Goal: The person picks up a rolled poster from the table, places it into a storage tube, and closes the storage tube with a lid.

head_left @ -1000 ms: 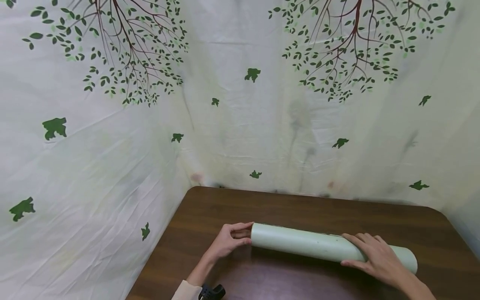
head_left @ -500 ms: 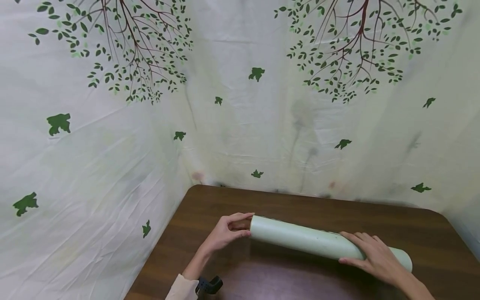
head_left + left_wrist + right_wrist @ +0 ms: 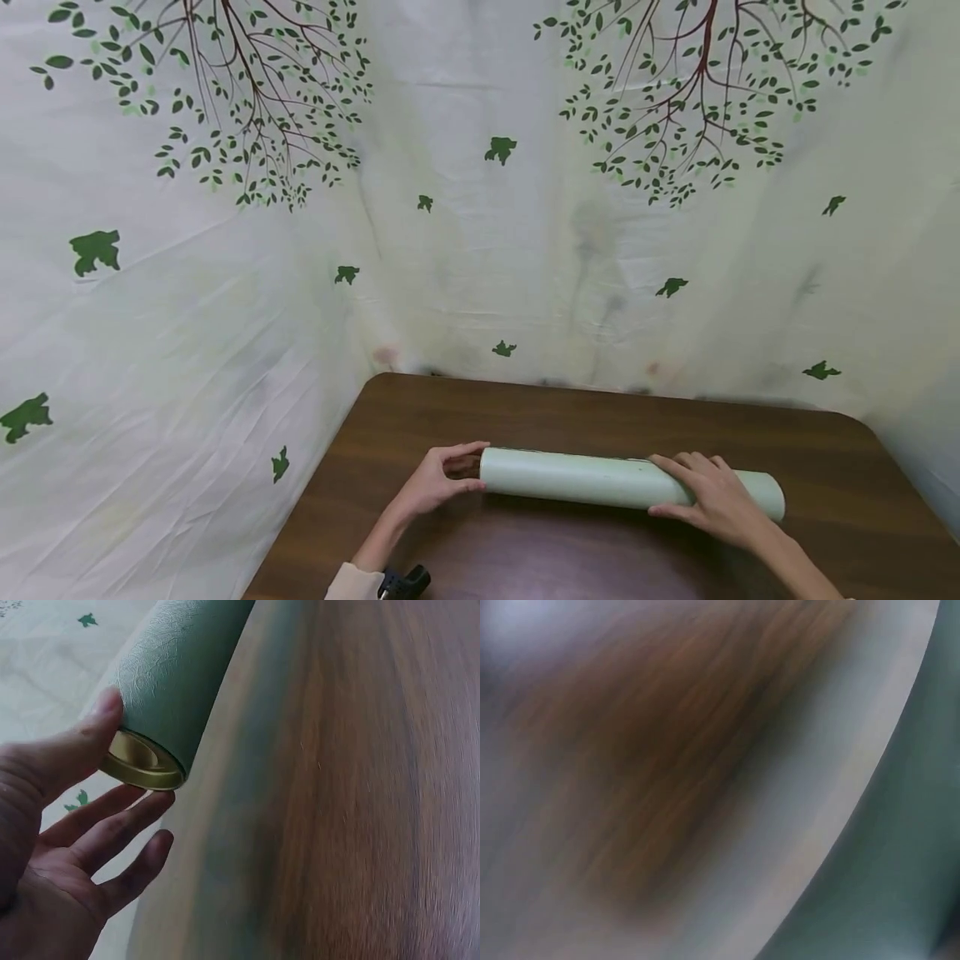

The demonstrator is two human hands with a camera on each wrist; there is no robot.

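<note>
A long pale green cardboard tube (image 3: 566, 477) lies across the view, low over the brown table. At its left end my left hand (image 3: 435, 479) holds the rim between thumb and fingers. In the left wrist view, the thumb of that hand (image 3: 82, 825) is on the tube's side and the fingertips are by the gold-coloured end cap (image 3: 154, 776). My right hand (image 3: 716, 500) grips the tube from above near its right end, thumb on the near side, fingers over the top. The right wrist view is blurred and shows the tube's green surface (image 3: 877, 862) at the right.
Under the tube is a dark brown wooden table (image 3: 450, 408) with rounded corners. A white cloth backdrop (image 3: 465, 275) printed with trees and green leaves hangs behind it and along the left. A dark band with a device (image 3: 405, 581) is on the left wrist.
The tube's left end rose slightly, then came back down. Tube and both hands have shifted a little to the left. Both hands have kept their hold.
</note>
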